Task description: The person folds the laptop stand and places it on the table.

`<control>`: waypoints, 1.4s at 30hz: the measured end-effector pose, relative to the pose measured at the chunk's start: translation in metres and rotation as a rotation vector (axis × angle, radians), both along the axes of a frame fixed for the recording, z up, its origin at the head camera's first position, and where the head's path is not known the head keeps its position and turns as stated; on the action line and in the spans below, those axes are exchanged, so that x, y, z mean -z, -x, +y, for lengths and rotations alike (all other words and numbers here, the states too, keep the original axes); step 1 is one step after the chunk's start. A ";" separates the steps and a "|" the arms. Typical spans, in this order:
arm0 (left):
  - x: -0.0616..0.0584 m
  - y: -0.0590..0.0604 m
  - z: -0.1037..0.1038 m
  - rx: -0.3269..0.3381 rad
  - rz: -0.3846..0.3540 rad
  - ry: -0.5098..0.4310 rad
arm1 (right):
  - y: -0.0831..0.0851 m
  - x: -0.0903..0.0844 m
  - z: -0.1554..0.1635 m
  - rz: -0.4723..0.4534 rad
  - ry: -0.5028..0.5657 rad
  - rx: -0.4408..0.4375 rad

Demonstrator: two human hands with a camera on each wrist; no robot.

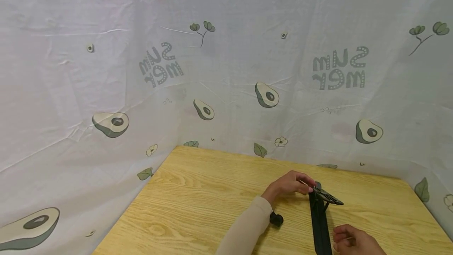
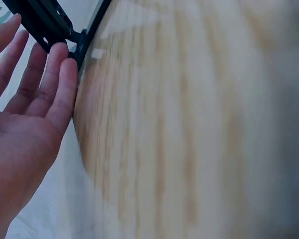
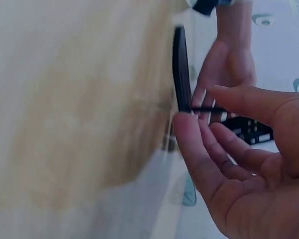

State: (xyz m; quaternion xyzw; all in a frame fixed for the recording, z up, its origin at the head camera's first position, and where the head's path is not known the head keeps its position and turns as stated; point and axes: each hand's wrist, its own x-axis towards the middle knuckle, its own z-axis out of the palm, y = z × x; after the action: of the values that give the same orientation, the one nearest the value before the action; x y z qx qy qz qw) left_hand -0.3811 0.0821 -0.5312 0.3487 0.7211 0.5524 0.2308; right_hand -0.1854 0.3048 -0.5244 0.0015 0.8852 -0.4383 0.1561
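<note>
A long black bar with a slotted plate propped at a slant, a folding stand (image 1: 320, 225), stands on the wooden table. My left hand (image 1: 291, 182) pinches the edge of its plate (image 1: 327, 196) between thumb and fingertips. In the left wrist view the fingertips (image 2: 60, 50) line up along the dark plate's edge. My right hand (image 1: 355, 241) hovers just beside the bar's near right side, fingers loosely bent, holding nothing. In the right wrist view its forefinger (image 3: 189, 137) overlaps the bar's end (image 3: 180, 69), and the left hand (image 3: 229, 64) shows beyond.
The wood-grain table (image 1: 198, 207) reaches back to a pale curtain (image 1: 226, 62) printed with avocados and leaves, which also hangs along the left and right sides. A small black device (image 1: 276, 219) sits at my left wrist, beside the beige sleeve (image 1: 247, 227).
</note>
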 end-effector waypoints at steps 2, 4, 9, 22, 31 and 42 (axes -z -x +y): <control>-0.001 -0.002 -0.001 -0.003 -0.004 -0.016 | 0.004 -0.006 0.001 0.032 -0.046 0.058; -0.003 -0.005 -0.002 -0.012 0.004 -0.027 | 0.008 -0.012 0.003 0.077 -0.090 0.093; -0.007 -0.014 -0.005 -0.054 0.072 -0.021 | 0.020 -0.023 0.010 0.196 -0.169 0.114; -0.020 -0.043 0.001 -0.132 0.269 0.046 | 0.043 -0.026 0.010 0.479 -0.134 0.136; -0.019 -0.053 -0.001 -0.156 0.220 -0.012 | 0.052 -0.020 0.007 0.484 -0.064 0.097; -0.012 -0.056 0.002 -0.227 0.250 -0.024 | 0.060 -0.010 0.007 0.566 -0.018 0.047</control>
State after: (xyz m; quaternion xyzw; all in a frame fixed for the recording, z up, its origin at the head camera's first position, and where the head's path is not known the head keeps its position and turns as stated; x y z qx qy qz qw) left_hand -0.3255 0.0836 -0.5188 0.3339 0.7723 0.5357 0.0712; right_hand -0.2453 0.3116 -0.5141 -0.0993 0.8971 -0.4169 -0.1075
